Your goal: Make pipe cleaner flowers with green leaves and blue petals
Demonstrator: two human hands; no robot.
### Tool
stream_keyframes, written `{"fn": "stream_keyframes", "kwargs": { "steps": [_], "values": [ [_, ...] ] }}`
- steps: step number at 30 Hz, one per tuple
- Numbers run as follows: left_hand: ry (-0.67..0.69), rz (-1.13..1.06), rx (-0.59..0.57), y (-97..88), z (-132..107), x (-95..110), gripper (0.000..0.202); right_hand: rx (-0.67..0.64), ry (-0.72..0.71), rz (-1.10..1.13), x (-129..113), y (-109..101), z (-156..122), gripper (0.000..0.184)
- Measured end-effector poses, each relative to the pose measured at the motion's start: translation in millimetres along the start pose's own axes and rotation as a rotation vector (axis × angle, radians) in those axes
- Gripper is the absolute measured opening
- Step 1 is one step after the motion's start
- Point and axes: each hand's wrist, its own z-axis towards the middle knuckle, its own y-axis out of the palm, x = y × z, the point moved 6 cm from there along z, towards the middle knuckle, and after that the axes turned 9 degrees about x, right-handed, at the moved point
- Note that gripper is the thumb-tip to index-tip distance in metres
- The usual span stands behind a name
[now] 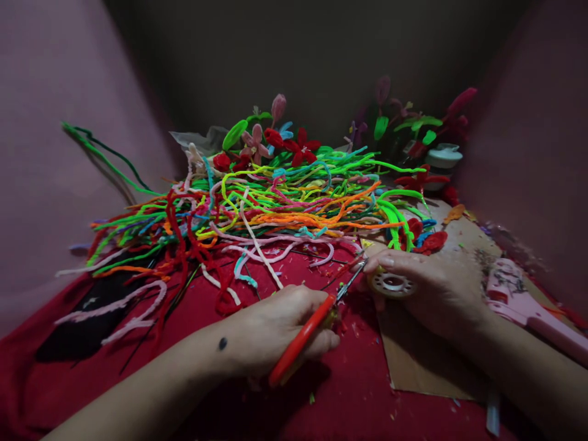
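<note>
The red-handled pliers (319,315) are angling up over the red cloth (353,386), their slim metal nose pointing at the right hand's fingertips. The left hand (291,324) is gripping the handles, with its fingers curling around them; whether the nose is biting on anything, I cannot tell. The right hand (429,282) is holding a spool (393,288) beneath its bent fingers, with the thumb and forefinger meeting near the plier tips.

Working well here probably means keeping the nose square to whatever it is meeting, squeezing gently, and letting the right fingertips steady the piece from just outside the bite. Keeping the spool tucked into the palm should be leaving those fingertips free.

The pliers are showing glossy red handles and a grey metal nose; the spool is showing a pale hub ringed with holes. Beyond them, multicoloured pipe cleaners (294,208) are heaping up. The right forearm is passing over cardboard (422,361), and a pink hot-glue gun (546,321) is lying just beside it.
</note>
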Motion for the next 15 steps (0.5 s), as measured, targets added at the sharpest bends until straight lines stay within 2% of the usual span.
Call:
{"fn": "stream_keyframes", "kwargs": {
  "steps": [5,11,15],
  "values": [
    [0.058,0.101,0.029,-4.1,2,-1,0.012,0.008,-0.010,-0.004,0,0,0,0.017],
    [0.049,0.024,-0.099,-1.6,-5,-1,0.007,0.006,0.031,0.043,0,0,2,0.019],
    [0.046,0.068,-0.108,-6.8,-10,-5,0.009,0.026,0.037,0.062,-1,0,3,0.017]
  ]
}}
